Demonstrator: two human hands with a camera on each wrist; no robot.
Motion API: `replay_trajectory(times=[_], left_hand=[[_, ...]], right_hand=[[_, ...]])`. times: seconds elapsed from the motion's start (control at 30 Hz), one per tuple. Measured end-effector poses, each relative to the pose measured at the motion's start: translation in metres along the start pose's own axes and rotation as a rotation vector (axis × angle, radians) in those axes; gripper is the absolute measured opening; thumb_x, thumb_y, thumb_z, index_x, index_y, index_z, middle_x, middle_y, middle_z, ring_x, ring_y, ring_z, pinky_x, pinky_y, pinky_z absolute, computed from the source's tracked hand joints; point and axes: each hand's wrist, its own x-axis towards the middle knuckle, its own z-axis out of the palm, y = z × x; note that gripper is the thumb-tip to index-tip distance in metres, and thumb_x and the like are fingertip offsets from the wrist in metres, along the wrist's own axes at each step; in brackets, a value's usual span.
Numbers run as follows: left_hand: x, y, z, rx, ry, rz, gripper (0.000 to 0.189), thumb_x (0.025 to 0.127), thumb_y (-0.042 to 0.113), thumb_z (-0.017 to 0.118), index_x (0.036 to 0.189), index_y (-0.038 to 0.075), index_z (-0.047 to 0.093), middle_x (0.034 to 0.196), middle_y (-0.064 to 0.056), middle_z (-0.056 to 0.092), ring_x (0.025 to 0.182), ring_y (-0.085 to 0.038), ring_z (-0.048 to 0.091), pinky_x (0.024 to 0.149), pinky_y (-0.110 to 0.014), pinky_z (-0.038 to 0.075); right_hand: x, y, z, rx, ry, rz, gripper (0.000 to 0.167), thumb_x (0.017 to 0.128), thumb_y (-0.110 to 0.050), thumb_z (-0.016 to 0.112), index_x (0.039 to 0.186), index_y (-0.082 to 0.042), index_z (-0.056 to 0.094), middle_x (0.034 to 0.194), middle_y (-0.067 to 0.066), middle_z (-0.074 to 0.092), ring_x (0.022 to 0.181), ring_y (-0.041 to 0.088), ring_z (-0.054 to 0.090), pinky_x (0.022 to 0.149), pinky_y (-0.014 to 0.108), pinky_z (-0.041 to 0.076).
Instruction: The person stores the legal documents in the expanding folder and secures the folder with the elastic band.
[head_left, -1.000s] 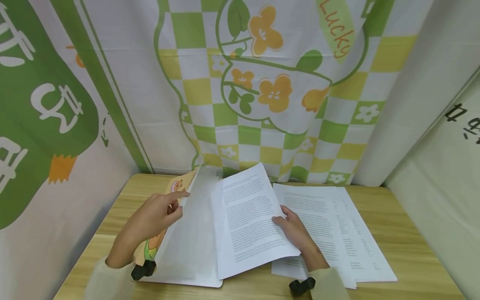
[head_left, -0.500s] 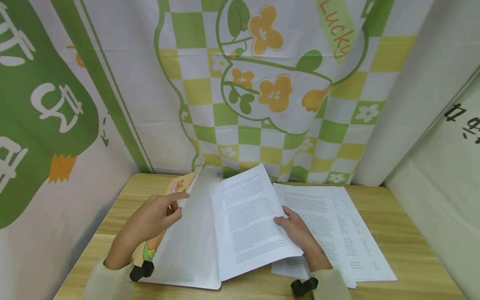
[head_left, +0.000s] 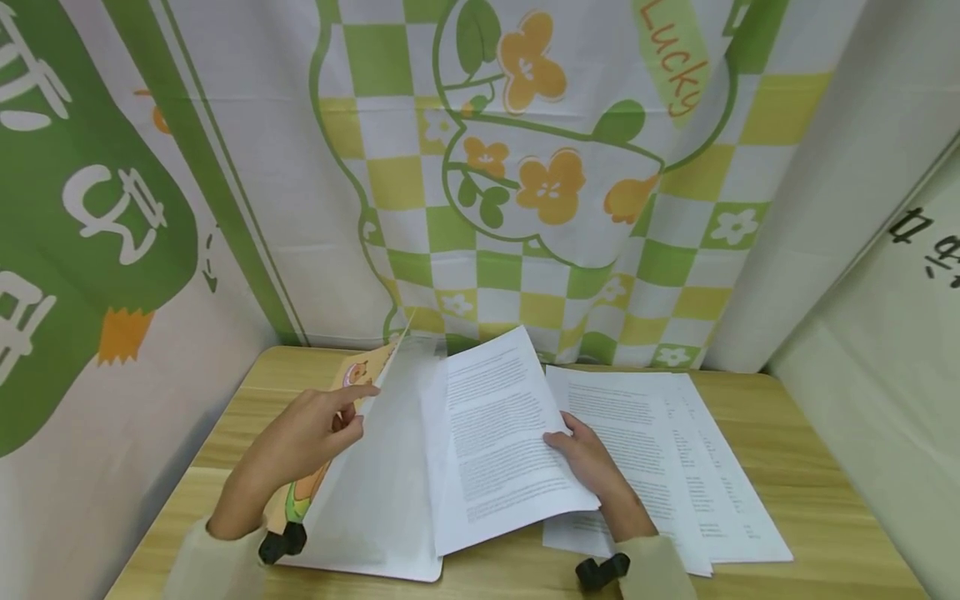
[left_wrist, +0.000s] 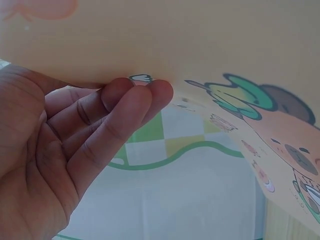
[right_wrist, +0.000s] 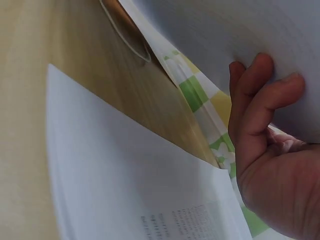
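Note:
My left hand (head_left: 303, 433) pinches the edge of a folder's tan cover (head_left: 358, 367), holding it raised at a steep slant. Cartoon animals decorate its outside, seen close up in the left wrist view around the curled left hand (left_wrist: 95, 130). Pale inner folder surface (head_left: 382, 467) lies open to the right of that cover. My right hand (head_left: 592, 467) grips the right edge of printed sheets (head_left: 502, 433), thumb on top. Their left side overlaps the folder, while the right side is lifted. In the right wrist view, fingers (right_wrist: 267, 100) support the sheets (right_wrist: 200, 30) from beneath.
More printed sheets (head_left: 622, 400) lie fanned on the wooden table (head_left: 810, 467), partly under the right hand and its papers. A green-and-white checked curtain (head_left: 495, 275) hangs right behind the table. Light fabric walls (head_left: 862, 333) stand at both sides.
My right hand and the held sheets shift slightly right, then back left. The left hand and the raised cover stay almost still.

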Motion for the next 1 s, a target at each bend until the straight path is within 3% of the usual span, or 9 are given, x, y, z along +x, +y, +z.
replay_trajectory(times=[0.13, 0.53, 0.73, 1.0], left_hand=[[-0.001, 0.0, 0.0, 0.0, 0.002, 0.007, 0.038, 0.094, -0.001, 0.06, 0.131, -0.001, 0.067, 0.063, 0.015, 0.045, 0.051, 0.001, 0.034, 0.053, -0.024, 0.036], [0.0, 0.002, 0.002, 0.014, 0.002, 0.011, 0.038, 0.093, -0.002, 0.06, 0.13, -0.002, 0.067, 0.064, 0.015, 0.047, 0.051, 0.0, 0.037, 0.053, -0.024, 0.039], [-0.001, 0.0, 0.0, -0.001, 0.01, 0.007, 0.038, 0.094, -0.002, 0.059, 0.13, -0.002, 0.067, 0.061, 0.015, 0.042, 0.05, 0.002, 0.03, 0.051, -0.023, 0.034], [-0.002, 0.001, -0.002, 0.003, 0.01, 0.012, 0.038, 0.093, -0.002, 0.059, 0.13, -0.002, 0.067, 0.06, 0.016, 0.04, 0.05, 0.002, 0.028, 0.051, -0.023, 0.032]], right_hand=[[0.002, -0.002, -0.002, 0.024, 0.017, 0.004, 0.057, 0.1, -0.013, 0.056, 0.153, 0.002, 0.043, 0.11, 0.017, 0.07, 0.08, 0.023, 0.069, 0.067, 0.032, 0.055], [0.004, -0.001, 0.002, 0.093, -0.054, 0.016, 0.058, 0.1, -0.011, 0.055, 0.154, 0.003, 0.039, 0.106, 0.016, 0.07, 0.078, 0.022, 0.069, 0.067, 0.033, 0.056], [0.003, -0.003, -0.001, 0.061, -0.058, 0.027, 0.059, 0.101, -0.012, 0.054, 0.155, 0.003, 0.037, 0.106, 0.015, 0.071, 0.077, 0.022, 0.07, 0.065, 0.033, 0.056], [0.0, -0.006, -0.012, 0.086, -0.191, 0.034, 0.059, 0.102, -0.012, 0.052, 0.156, 0.004, 0.034, 0.112, 0.019, 0.07, 0.083, 0.026, 0.072, 0.068, 0.035, 0.059]])
